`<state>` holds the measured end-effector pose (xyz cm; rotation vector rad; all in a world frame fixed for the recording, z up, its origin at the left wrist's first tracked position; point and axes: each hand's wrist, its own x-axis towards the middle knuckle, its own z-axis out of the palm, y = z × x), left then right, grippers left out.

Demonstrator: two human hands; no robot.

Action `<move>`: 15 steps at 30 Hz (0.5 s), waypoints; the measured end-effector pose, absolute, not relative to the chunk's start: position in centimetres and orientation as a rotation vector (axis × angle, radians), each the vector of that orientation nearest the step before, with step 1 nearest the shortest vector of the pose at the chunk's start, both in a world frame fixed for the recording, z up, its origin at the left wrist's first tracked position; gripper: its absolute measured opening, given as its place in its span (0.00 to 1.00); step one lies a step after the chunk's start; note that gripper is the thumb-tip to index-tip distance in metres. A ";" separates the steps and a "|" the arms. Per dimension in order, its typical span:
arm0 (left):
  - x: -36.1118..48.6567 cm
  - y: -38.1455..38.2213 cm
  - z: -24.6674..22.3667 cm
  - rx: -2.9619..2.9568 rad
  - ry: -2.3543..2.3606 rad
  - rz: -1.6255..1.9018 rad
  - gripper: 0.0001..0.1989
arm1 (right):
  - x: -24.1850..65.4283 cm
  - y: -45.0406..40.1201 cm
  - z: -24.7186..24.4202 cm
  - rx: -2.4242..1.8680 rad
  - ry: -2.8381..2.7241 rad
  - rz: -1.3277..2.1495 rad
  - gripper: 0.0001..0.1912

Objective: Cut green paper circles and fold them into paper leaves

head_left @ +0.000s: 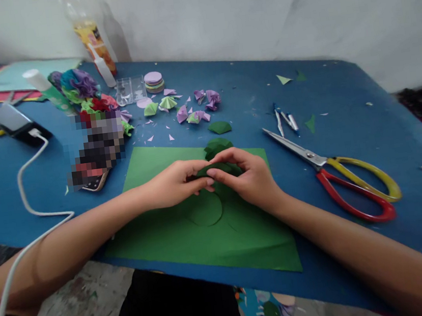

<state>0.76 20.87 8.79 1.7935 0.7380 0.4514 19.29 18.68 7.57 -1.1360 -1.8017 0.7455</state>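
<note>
Between both hands is a dark green paper piece (218, 169), folded and pinched at its edges. My left hand (179, 182) grips its left end between thumb and fingers. On the other end, my right hand (249, 174) is closed with the thumb near the left fingertips. Below them lies a green paper sheet (202, 246) with a circle outline on it. Just beyond my fingers sit dark green paper pieces (217, 146), partly hidden by my right hand. Farther back is another folded dark green piece (219, 127).
Large scissors (321, 162) with red and yellow handles and a compass (285, 118) lie to the right. Purple and light green folded papers (194, 114) are scattered behind. At left are a phone (97, 156), a white cable (22, 186), a glue stick (47, 91) and a bottle (94, 39).
</note>
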 end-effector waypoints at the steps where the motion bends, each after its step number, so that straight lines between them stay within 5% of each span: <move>1: 0.8 20.8 8.8 1.860 0.770 0.451 0.08 | 19.3 18.7 7.6 -1.130 -1.804 0.742 0.06; 6: 0.8 20.5 9.3 2.082 0.848 0.488 0.05 | 19.3 18.6 7.5 -1.102 -1.827 0.716 0.07; 15: 0.7 20.7 8.1 1.830 0.878 0.655 0.13 | 19.1 18.7 7.1 -1.116 -1.749 0.826 0.12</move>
